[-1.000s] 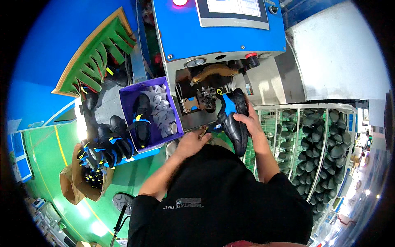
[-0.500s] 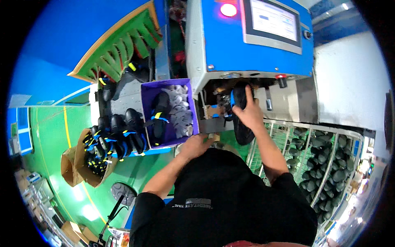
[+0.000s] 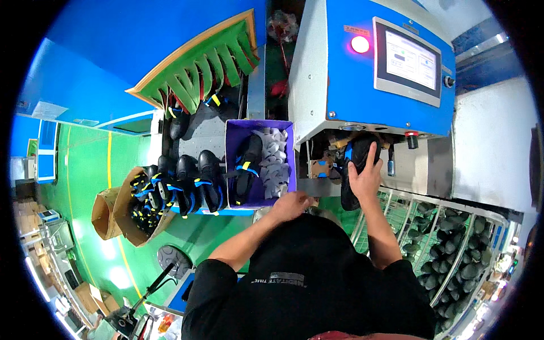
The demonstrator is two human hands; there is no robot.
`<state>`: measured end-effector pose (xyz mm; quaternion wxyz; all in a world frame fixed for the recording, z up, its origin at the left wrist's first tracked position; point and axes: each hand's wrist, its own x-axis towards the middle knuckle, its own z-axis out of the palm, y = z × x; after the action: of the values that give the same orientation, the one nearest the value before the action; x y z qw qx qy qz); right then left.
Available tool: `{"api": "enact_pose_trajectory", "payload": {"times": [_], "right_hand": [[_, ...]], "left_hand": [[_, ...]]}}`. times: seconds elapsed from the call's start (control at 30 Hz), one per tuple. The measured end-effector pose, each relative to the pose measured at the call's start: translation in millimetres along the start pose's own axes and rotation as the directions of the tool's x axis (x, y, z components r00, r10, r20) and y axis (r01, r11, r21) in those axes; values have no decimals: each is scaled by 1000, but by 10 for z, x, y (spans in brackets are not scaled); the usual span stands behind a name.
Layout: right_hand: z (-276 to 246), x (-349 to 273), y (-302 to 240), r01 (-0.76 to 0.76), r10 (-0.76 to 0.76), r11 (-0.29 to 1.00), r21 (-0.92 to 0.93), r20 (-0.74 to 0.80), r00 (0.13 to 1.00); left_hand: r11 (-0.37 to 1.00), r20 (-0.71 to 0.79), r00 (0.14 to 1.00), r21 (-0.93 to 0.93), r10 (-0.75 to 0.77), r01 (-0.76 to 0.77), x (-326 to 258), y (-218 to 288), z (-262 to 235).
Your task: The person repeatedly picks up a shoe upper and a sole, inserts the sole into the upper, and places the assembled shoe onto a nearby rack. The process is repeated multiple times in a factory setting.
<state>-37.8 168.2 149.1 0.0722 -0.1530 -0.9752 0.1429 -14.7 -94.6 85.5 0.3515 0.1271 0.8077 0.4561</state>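
My right hand (image 3: pixel 364 178) grips a black shoe (image 3: pixel 351 192) with blue trim from its right side, thumb and fingers pressed along it. The shoe points up under the blue machine (image 3: pixel 391 105), its far end among the dark parts below the housing. My left hand (image 3: pixel 293 205) is by the near right corner of the purple box (image 3: pixel 231 170), fingers curled together; whatever they hold, if anything, is hidden. In that box lies another black shoe (image 3: pixel 249 156) with a yellow tab, beside a pile of grey-white crumpled pieces (image 3: pixel 276 158).
Left of the box, several black shoes (image 3: pixel 209 170) stand in a row on a conveyor (image 3: pixel 198 127) with green flaps (image 3: pixel 198 76) above. Cartons (image 3: pixel 119 212) hold more shoe parts. A wire cart (image 3: pixel 391 201) with dark pieces stands right. A lit screen (image 3: pixel 409 61) faces me.
The view has shifted, so everything sits further right and slightly lower in the picture. My right hand keeps its hold on the shoe under the machine; my left hand stays by the box corner.
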Motion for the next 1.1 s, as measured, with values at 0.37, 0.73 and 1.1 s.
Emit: {"api": "enact_pose_trajectory", "payload": {"times": [0.37,0.73,1.1], "right_hand": [[-780,-1833,158,250,-262,963,97,143,954],[-168,-910,181,-613,20,-350,708,660,751],[-312,-2790,1463,-384,271,488,784,282,920]], "left_hand": [[542,727,686,-582,14,606,302,336,676],[863,554,762,-144,-334,484,-249,348,444],[575,357,839,-612,-412,543,-378,191,794]]}}
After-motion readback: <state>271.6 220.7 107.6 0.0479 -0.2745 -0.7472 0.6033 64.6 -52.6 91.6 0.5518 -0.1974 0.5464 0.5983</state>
